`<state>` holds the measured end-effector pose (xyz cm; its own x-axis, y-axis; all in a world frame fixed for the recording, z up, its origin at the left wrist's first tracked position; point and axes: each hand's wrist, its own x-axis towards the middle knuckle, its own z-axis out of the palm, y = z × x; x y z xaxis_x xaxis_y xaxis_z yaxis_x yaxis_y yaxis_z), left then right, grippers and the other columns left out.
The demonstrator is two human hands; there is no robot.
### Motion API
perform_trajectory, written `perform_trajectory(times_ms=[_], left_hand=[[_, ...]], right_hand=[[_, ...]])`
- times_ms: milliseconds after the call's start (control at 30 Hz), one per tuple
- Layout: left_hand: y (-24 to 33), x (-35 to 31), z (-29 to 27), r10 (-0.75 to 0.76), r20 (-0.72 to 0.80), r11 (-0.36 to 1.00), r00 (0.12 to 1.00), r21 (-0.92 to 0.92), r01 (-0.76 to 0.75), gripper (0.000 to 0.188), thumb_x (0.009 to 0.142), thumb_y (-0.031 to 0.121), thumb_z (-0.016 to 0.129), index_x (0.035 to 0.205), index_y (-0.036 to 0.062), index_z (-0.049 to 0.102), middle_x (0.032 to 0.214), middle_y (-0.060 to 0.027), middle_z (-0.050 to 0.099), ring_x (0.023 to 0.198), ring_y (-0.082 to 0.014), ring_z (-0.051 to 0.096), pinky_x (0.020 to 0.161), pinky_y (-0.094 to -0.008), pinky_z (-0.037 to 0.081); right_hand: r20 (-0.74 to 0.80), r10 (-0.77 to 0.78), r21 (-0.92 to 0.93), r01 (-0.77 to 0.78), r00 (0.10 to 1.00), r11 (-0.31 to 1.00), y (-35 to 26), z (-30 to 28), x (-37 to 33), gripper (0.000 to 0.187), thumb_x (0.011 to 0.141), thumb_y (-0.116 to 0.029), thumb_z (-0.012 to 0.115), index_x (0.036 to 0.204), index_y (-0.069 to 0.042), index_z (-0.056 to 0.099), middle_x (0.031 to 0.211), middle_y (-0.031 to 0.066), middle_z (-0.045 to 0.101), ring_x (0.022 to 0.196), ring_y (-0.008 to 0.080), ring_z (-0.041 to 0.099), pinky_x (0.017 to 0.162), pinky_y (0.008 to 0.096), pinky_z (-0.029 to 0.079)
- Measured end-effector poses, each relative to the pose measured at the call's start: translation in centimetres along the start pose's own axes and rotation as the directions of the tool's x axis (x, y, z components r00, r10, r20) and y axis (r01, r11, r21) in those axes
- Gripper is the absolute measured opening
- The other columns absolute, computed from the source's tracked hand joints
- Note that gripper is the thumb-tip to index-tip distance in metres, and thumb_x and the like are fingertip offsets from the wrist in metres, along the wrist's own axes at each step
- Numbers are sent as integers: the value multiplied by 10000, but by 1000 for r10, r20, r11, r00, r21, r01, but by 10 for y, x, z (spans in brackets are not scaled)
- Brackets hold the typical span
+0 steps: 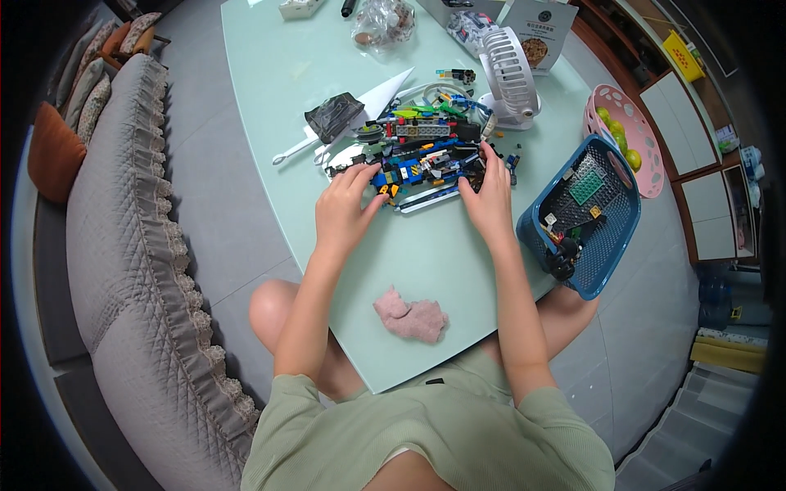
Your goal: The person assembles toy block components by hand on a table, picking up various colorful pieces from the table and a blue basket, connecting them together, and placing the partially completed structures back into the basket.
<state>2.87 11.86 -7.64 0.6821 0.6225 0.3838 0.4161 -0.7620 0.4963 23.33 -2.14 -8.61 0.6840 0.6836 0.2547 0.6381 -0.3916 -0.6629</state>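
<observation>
A heap of toy building bricks [417,164], in blue, black, grey, green and yellow, lies in the middle of the glass table. My left hand [344,204] rests at the heap's near left edge, its thumb and fingers spread around some blue and yellow pieces. At the right edge is my right hand [490,192], thumb apart from the fingers, which touch dark pieces there. Both hands flank the heap, and neither visibly lifts a piece. The fingertips are partly lost among the bricks. A few small loose bricks [513,159] lie just right of my right hand.
A blue basket [600,250] with more bricks stands at the table's right edge, beside a pink bowl [645,131] of green fruit. A white fan [509,74] stands behind the heap. A pink cloth [413,319] lies near me; a grey sofa [123,245] is left.
</observation>
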Motion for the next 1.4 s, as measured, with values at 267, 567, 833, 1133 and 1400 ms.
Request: perform_trajectory(times_ms=[267, 567, 833, 1133, 1400], left_hand=[[2, -3, 0, -8, 23, 996, 1000, -94, 10, 433, 802, 174, 787, 1202, 97, 642, 1175, -60, 660, 1024, -285, 665, 791, -394, 552], [5, -7, -7, -28, 77, 988, 997, -147, 39, 436, 805, 112, 777, 1205, 67, 610, 1208, -87, 634, 1022, -316, 663, 813, -408, 555], [7, -12, -14, 13, 84, 978, 996, -210, 5, 447, 818, 50, 749, 1228, 53, 570, 1244, -110, 591, 1029, -344, 653, 820, -423, 547], [16, -18, -24, -9, 76, 980, 997, -197, 23, 440, 831, 52, 740, 1237, 54, 571, 1251, -108, 592, 1029, -337, 655, 826, -421, 544], [31, -29, -39, -42, 58, 989, 997, -138, 50, 441, 837, 71, 746, 1245, 64, 579, 1235, -95, 610, 1043, -303, 656, 840, -392, 542]], right_hand=[[-4, -29, 20, 29, 1000, 999, 1, 3, 5, 680, 793, -122, 717, 1411, -21, 451, 1361, 198, 529, 1238, 388, 519, 1064, 443, 418], [18, 59, 123, -61, 998, 991, -9, -9, 0, 683, 714, -117, 782, 1342, -66, 517, 1225, 137, 600, 1145, 318, 589, 994, 399, 479], [71, -51, -5, 52, 996, 999, -6, -13, -8, 695, 668, -111, 795, 1326, -143, 572, 1226, 118, 552, 1125, 328, 589, 970, 422, 494], [-1, -87, 45, 87, 996, 995, -14, -19, -16, 661, 655, -110, 758, 1299, -143, 614, 1193, 102, 553, 1080, 303, 611, 904, 403, 514], [-10, -110, 186, 110, 994, 976, -35, -34, -22, 664, 676, -73, 735, 1320, -143, 589, 1245, 135, 519, 1079, 321, 615, 886, 411, 529]])
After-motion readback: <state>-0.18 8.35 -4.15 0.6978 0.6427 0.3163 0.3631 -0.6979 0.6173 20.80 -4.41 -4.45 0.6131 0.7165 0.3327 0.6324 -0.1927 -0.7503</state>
